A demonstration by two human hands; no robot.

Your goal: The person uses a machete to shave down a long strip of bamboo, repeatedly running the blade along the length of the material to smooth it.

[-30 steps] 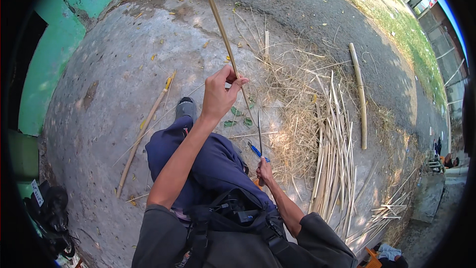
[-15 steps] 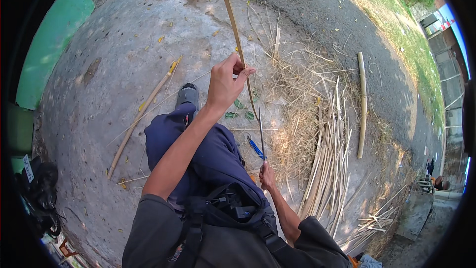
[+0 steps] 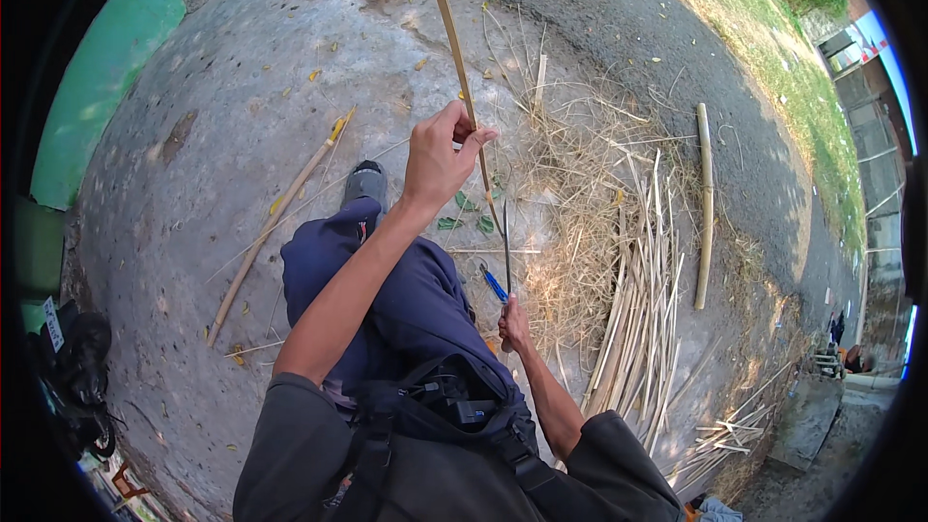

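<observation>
My left hand point(image 3: 438, 157) pinches a long, thin bamboo strip point(image 3: 448, 24) between thumb and fingers. The strip slants up past the far edge of the view, and its lower end hangs below the hand. In my right hand point(image 3: 514, 322) is the handle of a knife point(image 3: 507, 256) with a narrow dark blade pointing away from me. The blade's tip part lies against or right beside the strip's lower end; I cannot tell whether they touch. On the ground just left of the blade lies a blue-handled tool point(image 3: 493, 282), its kind unclear.
Right of my hands lie fibrous shavings point(image 3: 580, 222) and a pile of split bamboo strips point(image 3: 633, 309). Beyond them is a bamboo pole point(image 3: 706, 203). A thinner stick point(image 3: 280, 222) rests on the concrete to the left. A motorcycle point(image 3: 85, 367) stands at far left.
My right hand has moved a little away from me and slightly left, carrying the knife along the strip's lower end. My left hand and the strip have stayed almost still.
</observation>
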